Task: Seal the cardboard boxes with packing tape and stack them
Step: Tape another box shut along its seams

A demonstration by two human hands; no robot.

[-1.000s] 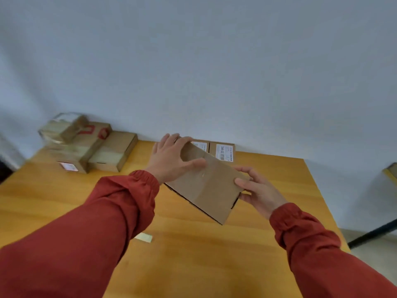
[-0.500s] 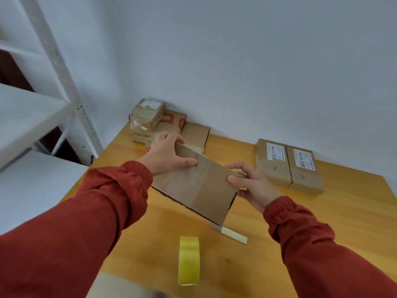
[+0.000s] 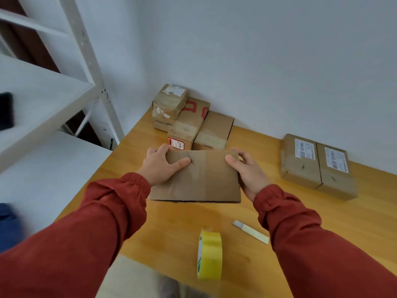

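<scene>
Two red sleeves (image 3: 90, 229), yours, reached forward from the bottom of the view over a wooden table (image 3: 335, 218). Nearest you, a roll of yellow packing tape (image 3: 209, 255) stood on its edge by the table's front edge, with a pale slim cutter (image 3: 250, 231) lying flat just beyond it to the right. Past these, you held a plain cardboard box (image 3: 204, 179) between both hands, its broad face towards you and its lower edge at or just above the tabletop. Your left hand (image 3: 160, 167) gripped the upper left corner, thumb laid across the near face, fingers curled over the top. Your right hand (image 3: 250, 172) gripped the upper right corner, thumb in front, fingers hidden behind. Farther back, a cluster of taped boxes (image 3: 189, 123) sat against the wall (image 3: 257, 61), and two labelled boxes (image 3: 315, 164) lay side by side, touching, to the right. White metal shelving (image 3: 43, 100) stood to the left.
</scene>
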